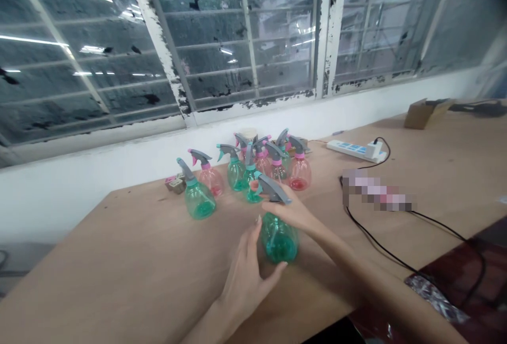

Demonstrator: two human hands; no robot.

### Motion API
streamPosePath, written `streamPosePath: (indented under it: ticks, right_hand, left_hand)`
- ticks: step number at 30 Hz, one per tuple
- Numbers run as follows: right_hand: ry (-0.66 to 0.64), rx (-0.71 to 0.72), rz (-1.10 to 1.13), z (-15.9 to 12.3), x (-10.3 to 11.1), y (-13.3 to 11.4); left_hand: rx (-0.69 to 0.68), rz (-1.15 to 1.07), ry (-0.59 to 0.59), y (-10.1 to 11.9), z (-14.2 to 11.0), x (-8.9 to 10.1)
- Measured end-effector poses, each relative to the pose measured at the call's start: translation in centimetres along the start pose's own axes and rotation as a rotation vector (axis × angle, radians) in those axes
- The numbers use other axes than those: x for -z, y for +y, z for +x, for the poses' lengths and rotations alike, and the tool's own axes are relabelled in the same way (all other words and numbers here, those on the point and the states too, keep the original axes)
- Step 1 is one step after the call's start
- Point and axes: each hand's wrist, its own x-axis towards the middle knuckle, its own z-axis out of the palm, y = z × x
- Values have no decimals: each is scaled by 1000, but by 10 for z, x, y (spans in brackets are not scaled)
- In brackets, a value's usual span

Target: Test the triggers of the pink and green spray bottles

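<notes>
The right hand (283,207) grips a green spray bottle (279,238)'s neck over a wooden table (130,270); beyond the grip, barred windows (245,32) rise.

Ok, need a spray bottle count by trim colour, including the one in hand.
Teal-trim bottles: 5, including the one in the right hand
Pink-trim bottles: 5
Total: 10

The back ones overlap, so I counted spray heads.
</notes>
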Motion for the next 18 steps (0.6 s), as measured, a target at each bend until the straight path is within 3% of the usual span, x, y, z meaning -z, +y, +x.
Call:
streamPosePath:
  ticks: [3, 7, 13, 18]
  right_hand:
    - [-54, -9, 34, 0, 11, -1]
    - [-100, -14, 127, -1, 16, -1]
    - [39, -7, 197, 0, 17, 1]
    - [51, 12, 159, 0, 23, 5]
  left_hand:
    - [12, -47, 27, -2, 0, 2]
    - [126, -154, 57, -7, 4, 4]
    - [253, -241, 49, -14, 11, 8]
    - [266, -251, 32, -15, 12, 6]
